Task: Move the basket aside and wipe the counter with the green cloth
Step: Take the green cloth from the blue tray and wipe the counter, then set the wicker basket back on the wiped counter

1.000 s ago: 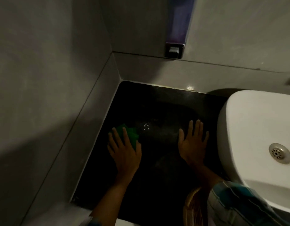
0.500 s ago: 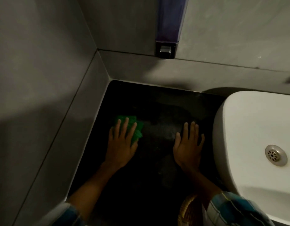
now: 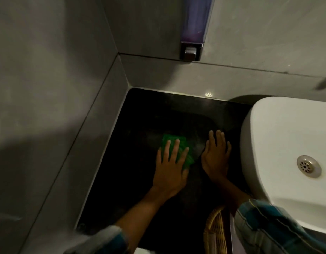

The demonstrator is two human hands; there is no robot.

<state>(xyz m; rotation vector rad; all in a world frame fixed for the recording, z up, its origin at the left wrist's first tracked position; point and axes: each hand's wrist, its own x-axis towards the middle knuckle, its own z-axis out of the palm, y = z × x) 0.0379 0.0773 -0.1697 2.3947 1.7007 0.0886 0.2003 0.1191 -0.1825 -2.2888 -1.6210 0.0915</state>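
Counter: we see a dark, glossy black stone counter set into a corner of grey walls, dim and faintly streaked near its middle
Cloth: a small folded green cloth lies flat on the counter, roughly at its centre; its long axis runs from far-left to near-right, its far corner pointing toward the back wall
Left hand: our left hand lies palm down on the near part of the green cloth, fingers straight and slightly fanned, pressing it onto the stone rather than gripping it; the far and right edges of the cloth show beyond the fingertips
Right hand: our right hand rests flat on the bare counter just right of the cloth, fingers extended and close together, holding nothing, apart from the cloth by a narrow dark gap
Basket: a woven tan wicker basket shows only as a curved rim at the near edge, under the right forearm, well apart from the cloth
Sleeves: blue-and-white plaid sleeves cover both forearms near the frame's bottom
Basin: a white rounded ceramic basin with a metal drain sits on the right, just beside the right hand
Dispenser: a purple-tinted wall-mounted soap dispenser hangs on the far wall
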